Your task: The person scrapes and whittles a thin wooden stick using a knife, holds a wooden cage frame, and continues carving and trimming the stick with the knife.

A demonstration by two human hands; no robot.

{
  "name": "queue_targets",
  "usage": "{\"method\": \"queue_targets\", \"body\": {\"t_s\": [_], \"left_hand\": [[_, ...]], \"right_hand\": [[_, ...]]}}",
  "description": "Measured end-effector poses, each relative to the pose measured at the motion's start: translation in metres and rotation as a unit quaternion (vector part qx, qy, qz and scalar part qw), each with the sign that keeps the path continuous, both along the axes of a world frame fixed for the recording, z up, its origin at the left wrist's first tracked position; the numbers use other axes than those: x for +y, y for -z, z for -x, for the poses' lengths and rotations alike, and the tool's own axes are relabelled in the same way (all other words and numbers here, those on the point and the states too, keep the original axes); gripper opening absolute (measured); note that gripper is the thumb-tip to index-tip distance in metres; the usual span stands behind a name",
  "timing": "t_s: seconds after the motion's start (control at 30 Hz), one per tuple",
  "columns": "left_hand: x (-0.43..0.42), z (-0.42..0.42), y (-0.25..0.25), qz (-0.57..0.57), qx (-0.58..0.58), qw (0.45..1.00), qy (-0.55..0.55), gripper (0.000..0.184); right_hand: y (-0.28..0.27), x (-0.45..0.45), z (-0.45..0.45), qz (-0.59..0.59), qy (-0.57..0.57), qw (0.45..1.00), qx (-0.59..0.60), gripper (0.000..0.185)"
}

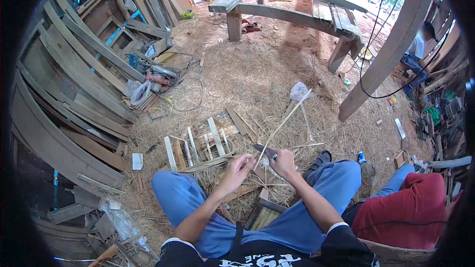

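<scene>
Straw-yellow, the thin strip [287, 118] slants up from the left hand [240, 169], which pinches it low down; right hand [283, 163] clamped on a dark knife [260, 147], blade right at the strip! A paring step, by the look of it, calling for a steady stroke clear of the left hand; fibre [267, 111] litters the floor [237, 74], planks [84, 61] lean at left, a timber trestle [297, 16] stands beyond

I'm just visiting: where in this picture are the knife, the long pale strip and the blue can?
Knife [270, 152]: head view, on its dark blade.
Long pale strip [290, 115]: head view, on its upper stretch.
Blue can [361, 158]: head view, on its side.
</scene>
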State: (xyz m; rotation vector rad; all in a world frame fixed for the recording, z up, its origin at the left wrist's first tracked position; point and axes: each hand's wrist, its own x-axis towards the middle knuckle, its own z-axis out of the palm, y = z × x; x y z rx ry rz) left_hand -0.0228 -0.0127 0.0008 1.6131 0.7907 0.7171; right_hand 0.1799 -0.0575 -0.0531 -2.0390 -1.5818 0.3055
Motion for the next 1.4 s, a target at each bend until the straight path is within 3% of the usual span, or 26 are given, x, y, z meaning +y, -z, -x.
{"method": "queue_targets", "body": {"t_s": [0.1, 0.2, 0.27, 0.33, 0.43, 0.5, 0.67, 0.97, 1.07, 1.17, 1.27, 1.37, 1.4], "left_hand": [[0.004, 0.006, -0.012, 0.037, 0.081, 0.996, -0.003, 0.034], [0.003, 0.002, 0.012, 0.001, 0.073, 0.997, -0.026, 0.034], [0.004, -0.001, 0.027, 0.097, 0.036, 0.994, -0.016, 0.032], [-0.003, -0.002, 0.001, 0.232, 0.033, 0.972, -0.01, 0.03], [0.005, -0.007, -0.014, 0.242, -0.033, 0.969, -0.03, 0.024], [0.011, -0.006, -0.013, 0.218, -0.036, 0.975, 0.011, 0.024], [0.01, -0.013, 0.014, 0.031, 0.035, 0.999, 0.026, 0.026], [0.005, -0.015, 0.006, 0.061, 0.063, 0.996, 0.034, 0.031], [0.002, -0.014, 0.035, 0.029, 0.073, 0.997, 0.019, 0.034], [-0.001, -0.01, 0.025, 0.041, 0.131, 0.99, 0.036, 0.036], [-0.007, -0.013, -0.004, 0.05, 0.09, 0.994, 0.041, 0.027], [-0.008, 0.006, -0.009, 0.117, 0.108, 0.985, 0.066, 0.03], [-0.007, 0.007, 0.001, 0.086, 0.08, 0.99, 0.077, 0.029]], "right_hand": [[-0.004, 0.001, 0.002, -0.028, -0.007, 1.0, -0.002, 0.021], [-0.003, 0.003, 0.001, -0.043, 0.029, 0.998, -0.039, 0.021], [-0.001, 0.01, -0.002, -0.016, 0.036, 0.996, -0.081, 0.019], [-0.016, 0.011, -0.003, -0.001, 0.001, 0.999, -0.047, 0.019], [-0.02, 0.018, -0.007, 0.03, -0.083, 0.996, 0.003, 0.022], [-0.029, 0.016, -0.009, 0.072, -0.122, 0.986, 0.089, 0.027], [-0.055, 0.014, -0.007, 0.1, -0.117, 0.985, 0.076, 0.027], [-0.052, 0.008, -0.013, 0.089, -0.075, 0.993, -0.025, 0.031], [-0.044, 0.006, -0.023, 0.102, -0.081, 0.99, -0.06, 0.032], [-0.041, 0.004, -0.028, 0.112, -0.093, 0.987, -0.065, 0.033], [-0.048, 0.0, -0.038, 0.139, -0.089, 0.983, -0.077, 0.033], [-0.038, -0.005, -0.068, 0.133, -0.038, 0.986, -0.096, 0.028], [-0.034, -0.007, -0.076, 0.129, -0.037, 0.986, -0.103, 0.026]]}}
